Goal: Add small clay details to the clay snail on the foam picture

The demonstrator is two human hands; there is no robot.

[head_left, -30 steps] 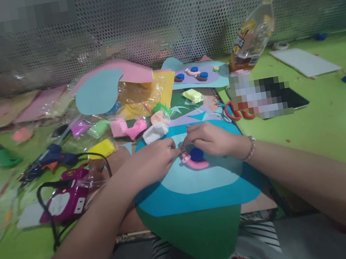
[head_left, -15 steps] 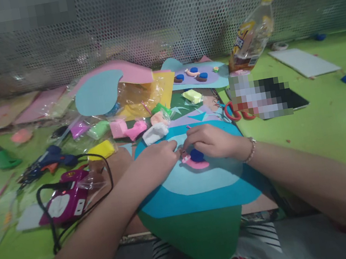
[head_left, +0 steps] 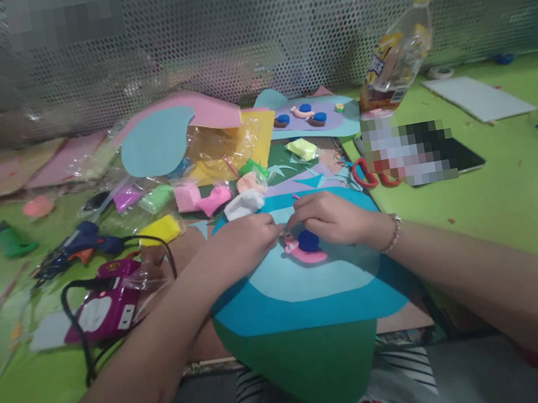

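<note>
A pink clay snail [head_left: 308, 256] with a dark blue shell [head_left: 309, 241] lies on a light blue paper shape [head_left: 314, 283], which sits on a larger blue sheet [head_left: 248, 322]. My left hand [head_left: 249, 240] is closed, its fingertips together just above the snail's head. From the other side my right hand [head_left: 326, 218] is closed too, thumb and forefinger pinched close to the left fingertips. Whatever lies between the fingers is too small to make out. A tiny pink tip [head_left: 296, 196] shows behind my right hand. Under the blue sheet, green paper [head_left: 307, 367] hangs over the table edge.
Bags of coloured clay, among them a yellow one [head_left: 160, 230] and a white one [head_left: 244, 203], lie beyond my left hand. A glue gun [head_left: 80, 245] and its black cable are at left. Red-handled scissors [head_left: 365, 174], a tablet [head_left: 450, 147] and a leaning bottle [head_left: 395, 63] are at right.
The whole view has shifted slightly to the right. Both hands stay pinched by the snail's head, with hardly any movement of the fingers.
</note>
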